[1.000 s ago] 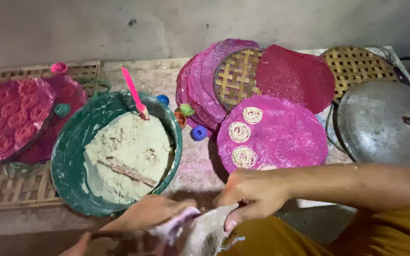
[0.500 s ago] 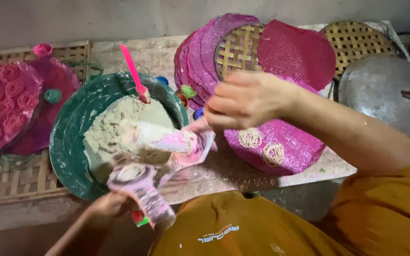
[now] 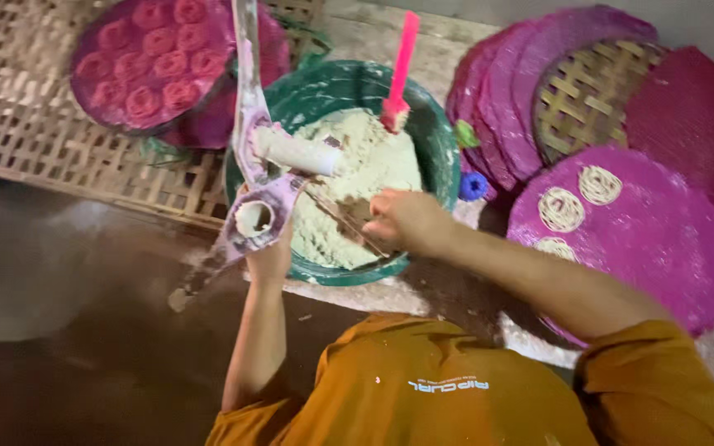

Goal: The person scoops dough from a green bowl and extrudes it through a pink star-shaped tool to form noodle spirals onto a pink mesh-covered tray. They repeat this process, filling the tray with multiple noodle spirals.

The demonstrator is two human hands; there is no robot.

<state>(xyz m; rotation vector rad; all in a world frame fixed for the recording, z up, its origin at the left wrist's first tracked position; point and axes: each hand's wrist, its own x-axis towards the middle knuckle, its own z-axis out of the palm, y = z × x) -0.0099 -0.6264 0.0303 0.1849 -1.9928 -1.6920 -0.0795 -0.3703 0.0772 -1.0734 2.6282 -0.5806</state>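
Observation:
My left hand (image 3: 269, 258) grips a pale purple hinged press (image 3: 251, 177) with a white plunger and an open cylinder, held spread open at the near rim of a green basin (image 3: 332, 87). The basin holds pale dough (image 3: 365, 169) with a pink spatula (image 3: 401, 70) stuck upright in it. My right hand (image 3: 406, 221) reaches into the dough at the near side of the basin, fingers curled on it. I cannot tell whether it holds a lump.
A magenta round tray (image 3: 638, 239) at right carries three coiled noodle rounds (image 3: 561, 208). More magenta trays and a woven mat (image 3: 588, 91) are stacked behind. A tray of pink coils (image 3: 154, 62) lies on a bamboo rack (image 3: 51, 149) at left. A blue cap (image 3: 472, 186) lies beside the basin.
The press has swung left and up, opened wide in my left hand. My right hand has dropped from above the basin into the dough. The view has shifted left.

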